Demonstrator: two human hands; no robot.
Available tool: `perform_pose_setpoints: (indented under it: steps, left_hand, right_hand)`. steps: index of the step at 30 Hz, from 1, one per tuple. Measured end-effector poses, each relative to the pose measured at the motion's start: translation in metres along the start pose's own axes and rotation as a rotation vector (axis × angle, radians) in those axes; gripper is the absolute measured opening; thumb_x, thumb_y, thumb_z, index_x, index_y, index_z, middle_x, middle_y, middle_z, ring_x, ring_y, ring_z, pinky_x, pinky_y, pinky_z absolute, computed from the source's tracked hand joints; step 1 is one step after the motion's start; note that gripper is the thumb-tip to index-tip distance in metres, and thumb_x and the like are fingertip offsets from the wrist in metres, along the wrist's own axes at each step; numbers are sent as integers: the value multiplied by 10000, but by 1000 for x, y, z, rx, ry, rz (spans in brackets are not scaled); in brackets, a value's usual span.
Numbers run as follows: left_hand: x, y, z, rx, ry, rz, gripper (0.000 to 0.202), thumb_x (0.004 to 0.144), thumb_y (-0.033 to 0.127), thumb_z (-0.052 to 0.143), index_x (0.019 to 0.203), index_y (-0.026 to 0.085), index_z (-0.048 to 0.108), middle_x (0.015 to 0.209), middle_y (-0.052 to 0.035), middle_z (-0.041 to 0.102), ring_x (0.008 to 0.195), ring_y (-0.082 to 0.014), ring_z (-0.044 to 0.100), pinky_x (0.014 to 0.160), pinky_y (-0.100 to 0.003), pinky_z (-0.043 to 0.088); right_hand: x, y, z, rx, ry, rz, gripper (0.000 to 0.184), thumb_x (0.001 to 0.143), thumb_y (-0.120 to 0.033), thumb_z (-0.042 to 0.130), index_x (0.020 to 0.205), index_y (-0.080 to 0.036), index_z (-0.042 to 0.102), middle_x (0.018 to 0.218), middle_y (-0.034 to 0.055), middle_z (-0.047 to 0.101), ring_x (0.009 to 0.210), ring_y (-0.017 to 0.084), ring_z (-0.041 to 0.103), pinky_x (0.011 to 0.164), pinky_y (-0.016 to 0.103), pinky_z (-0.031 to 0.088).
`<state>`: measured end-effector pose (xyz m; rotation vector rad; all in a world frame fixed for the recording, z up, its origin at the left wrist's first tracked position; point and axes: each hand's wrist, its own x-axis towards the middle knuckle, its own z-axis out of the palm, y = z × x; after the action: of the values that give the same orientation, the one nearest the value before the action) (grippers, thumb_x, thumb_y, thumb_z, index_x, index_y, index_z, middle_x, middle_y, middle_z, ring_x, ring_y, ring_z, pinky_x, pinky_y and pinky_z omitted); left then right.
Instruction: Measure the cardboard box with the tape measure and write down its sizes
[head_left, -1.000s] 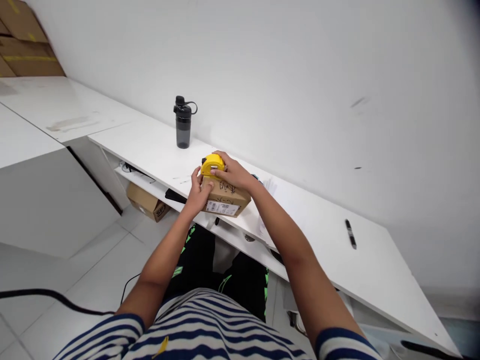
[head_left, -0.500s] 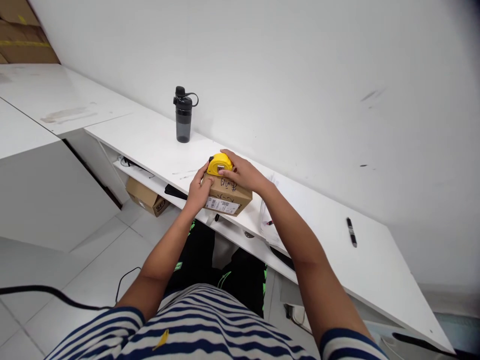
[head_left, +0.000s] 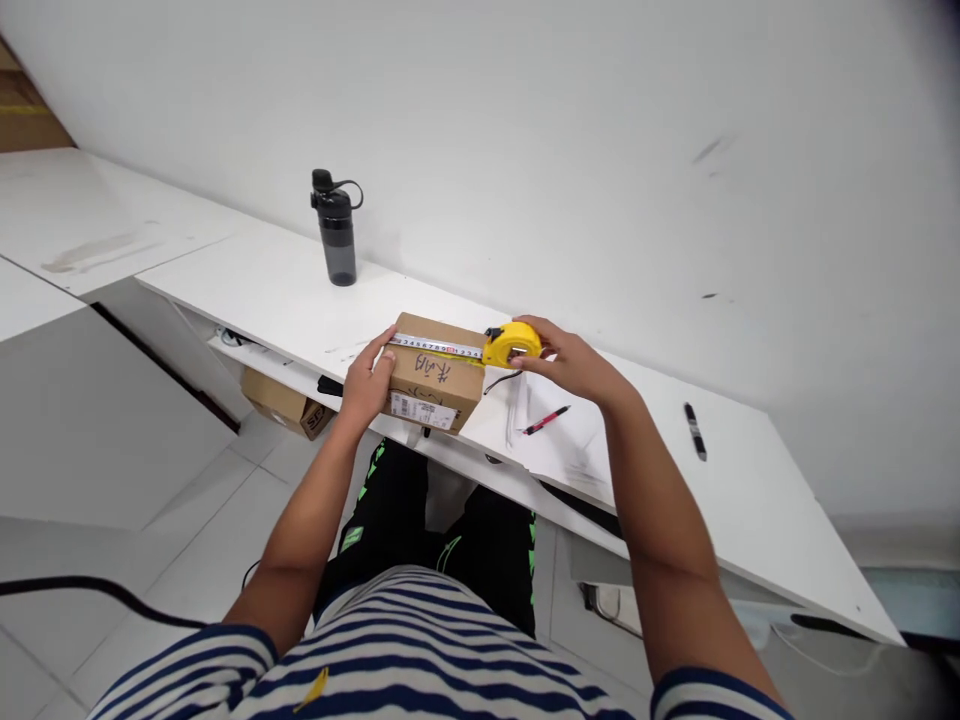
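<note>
A small cardboard box (head_left: 431,372) with handwriting and a white label sits at the front edge of the white desk. Across its top lies the silver blade of a yellow tape measure (head_left: 507,345), with printed numbers facing up. My left hand (head_left: 369,382) is closed at the box's left end, pinching the blade's end against the box's edge. Beyond the box's right edge, my right hand (head_left: 566,358) grips the tape measure's yellow case, fingers wrapped round its right side. A black strap hangs from the case.
A dark water bottle (head_left: 337,230) stands at the back left of the desk (head_left: 255,270). Right of the box are paper sheets (head_left: 574,450) with a red pen (head_left: 547,420), then a black marker (head_left: 694,432). Another carton (head_left: 281,400) is below, at left.
My right hand has moved right with the tape measure's case, and the blade now stretches across the box top. My left hand has shifted slightly left along with the box.
</note>
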<state>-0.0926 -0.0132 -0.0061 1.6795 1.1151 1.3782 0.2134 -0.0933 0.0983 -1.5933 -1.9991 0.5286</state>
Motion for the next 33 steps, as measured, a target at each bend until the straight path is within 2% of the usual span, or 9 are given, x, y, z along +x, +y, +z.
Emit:
perform_pose_setpoints:
  steps: [3, 6, 11, 19, 27, 33]
  left_hand:
    - [3, -2, 2, -27, 6, 1, 454, 919, 287, 509, 1345, 263, 665, 1435, -13, 642, 1376, -247, 545, 1227, -443, 372]
    - [6, -2, 4, -43, 12, -5, 452, 913, 277, 504, 1331, 265, 674, 1427, -8, 645, 1366, -239, 549, 1217, -410, 384]
    - [7, -1, 3, -34, 11, -9, 450, 916, 286, 505, 1336, 262, 667, 1414, -11, 651, 1352, -238, 556, 1198, -397, 407]
    - [10, 2, 2, -3, 4, -22, 462, 900, 278, 498, 1329, 250, 668, 1416, -17, 646, 1353, -239, 551, 1201, -389, 407]
    - [9, 6, 3, -2, 5, -38, 463, 899, 284, 500, 1331, 235, 660, 1422, -23, 635, 1378, -241, 525, 1204, -372, 400]
    - [10, 4, 3, -3, 5, -36, 462, 899, 286, 502, 1330, 240, 662, 1420, -22, 635, 1372, -243, 532, 1207, -375, 400]
  right_hand:
    - [-23, 5, -2, -18, 26, 32, 507, 875, -504, 629, 1348, -337, 551, 1244, 43, 682, 1003, 266, 648, 890, 466, 549]
    - [-35, 6, 0, -30, 71, 33, 499, 893, -490, 607, 1363, -340, 533, 1279, 45, 668, 1028, 273, 640, 889, 463, 545]
    - [-34, 11, 6, 30, 104, 18, 506, 885, -485, 602, 1364, -338, 534, 1274, 52, 667, 989, 274, 647, 853, 462, 553]
    - [-35, 10, 11, 83, 119, 44, 486, 891, -437, 595, 1360, -334, 522, 1280, 42, 662, 1031, 267, 629, 881, 458, 530]
    - [-37, 14, 16, 105, 156, 20, 497, 887, -460, 594, 1361, -332, 522, 1290, 57, 651, 1050, 280, 630, 874, 464, 534]
    - [-38, 19, 20, 98, 186, 43, 514, 875, -488, 622, 1353, -317, 540, 1194, 50, 689, 954, 265, 644, 860, 462, 532]
